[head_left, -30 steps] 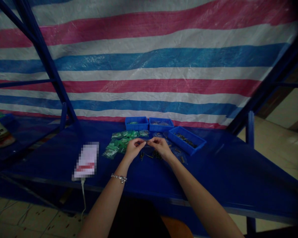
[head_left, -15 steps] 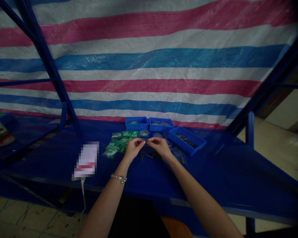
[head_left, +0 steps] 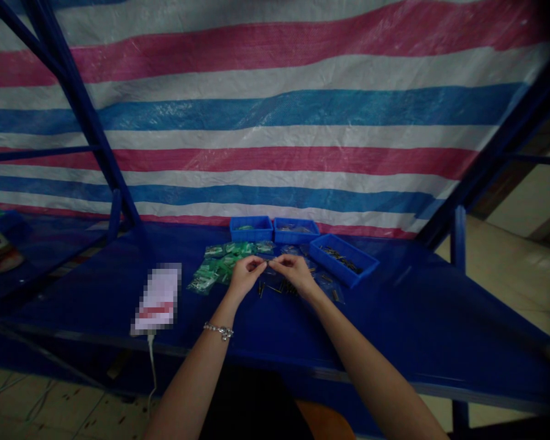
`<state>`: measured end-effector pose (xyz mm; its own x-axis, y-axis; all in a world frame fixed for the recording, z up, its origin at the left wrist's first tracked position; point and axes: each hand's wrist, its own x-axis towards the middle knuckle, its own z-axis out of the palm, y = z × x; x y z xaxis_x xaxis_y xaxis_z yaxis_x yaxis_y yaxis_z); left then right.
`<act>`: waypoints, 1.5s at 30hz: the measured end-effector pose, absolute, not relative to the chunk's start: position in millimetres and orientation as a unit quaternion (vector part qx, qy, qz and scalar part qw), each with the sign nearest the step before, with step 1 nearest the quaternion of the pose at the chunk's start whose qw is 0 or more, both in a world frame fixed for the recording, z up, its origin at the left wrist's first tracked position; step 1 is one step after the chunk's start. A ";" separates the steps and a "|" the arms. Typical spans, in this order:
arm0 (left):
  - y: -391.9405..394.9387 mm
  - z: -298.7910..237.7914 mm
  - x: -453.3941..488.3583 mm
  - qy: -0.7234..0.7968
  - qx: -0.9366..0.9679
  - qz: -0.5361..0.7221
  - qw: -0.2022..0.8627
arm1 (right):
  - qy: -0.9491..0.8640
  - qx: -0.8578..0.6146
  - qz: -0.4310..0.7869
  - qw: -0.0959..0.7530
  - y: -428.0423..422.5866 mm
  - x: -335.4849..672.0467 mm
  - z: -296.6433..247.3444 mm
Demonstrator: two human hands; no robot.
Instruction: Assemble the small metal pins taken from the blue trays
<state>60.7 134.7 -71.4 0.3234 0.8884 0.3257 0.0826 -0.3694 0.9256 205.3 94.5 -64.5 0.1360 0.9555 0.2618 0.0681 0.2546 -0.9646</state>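
My left hand (head_left: 245,273) and my right hand (head_left: 295,271) meet fingertip to fingertip over the blue table. Between their pinched fingers is a small, thin dark piece (head_left: 268,261), too small to name surely; both hands grip it. Beneath and beside the right hand lie several dark, thin screw-like pieces (head_left: 286,286), partly hidden by that hand. A couple more dark pieces (head_left: 261,288) rest just below the left fingertips. Left of my left hand spreads a pile of small clear bags with green and white contents (head_left: 217,267).
Two blue bins (head_left: 251,236) stand side by side at the back. A third blue bin (head_left: 365,266), angled at the right, holds many thin dark pieces. Small clear bags (head_left: 333,289) lie before it. A blurred-out phone-like item (head_left: 158,297) with a white cable sits left. Blue frame posts (head_left: 101,143) flank the table.
The view has shifted very slightly. Both hands stay nearly in place, still pinching the small dark piece, with only a tiny change at the fingertips.
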 end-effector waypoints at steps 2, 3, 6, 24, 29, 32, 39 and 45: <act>134.0 -70.9 60.5 0.352 0.686 0.463 0.436 | -0.532 -0.476 0.390 0.582 93.7 204.7 -63.6; 133.8 -70.7 60.4 0.352 0.687 0.464 0.435 | -0.530 -0.474 0.393 0.582 93.4 204.5 -63.3; 133.5 -70.0 60.4 0.352 0.690 0.463 0.431 | -0.529 -0.469 0.396 0.586 92.8 204.3 -62.3; 131.7 -66.3 61.6 0.340 0.649 0.476 0.487 | -0.536 -0.473 0.378 0.588 95.7 207.2 -65.1; 131.2 -66.4 61.7 0.347 0.643 0.470 0.495 | -0.543 -0.483 0.367 0.581 95.5 206.9 -63.9; 129.5 -64.7 61.3 0.355 0.640 0.468 0.496 | -0.544 -0.481 0.374 0.577 93.8 205.0 -61.6; 128.6 -62.7 61.4 0.363 0.630 0.470 0.500 | -0.553 -0.489 0.379 0.558 90.2 202.1 -57.2; 132.3 -67.8 61.7 0.360 0.640 0.467 0.492 | -0.576 -0.489 0.342 0.559 95.9 205.3 -64.3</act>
<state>61.7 132.3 -67.8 0.3045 0.9211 0.2428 0.0021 -0.2555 0.9668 205.3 95.9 -64.3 0.1018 0.9454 0.3095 0.1805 0.2884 -0.9403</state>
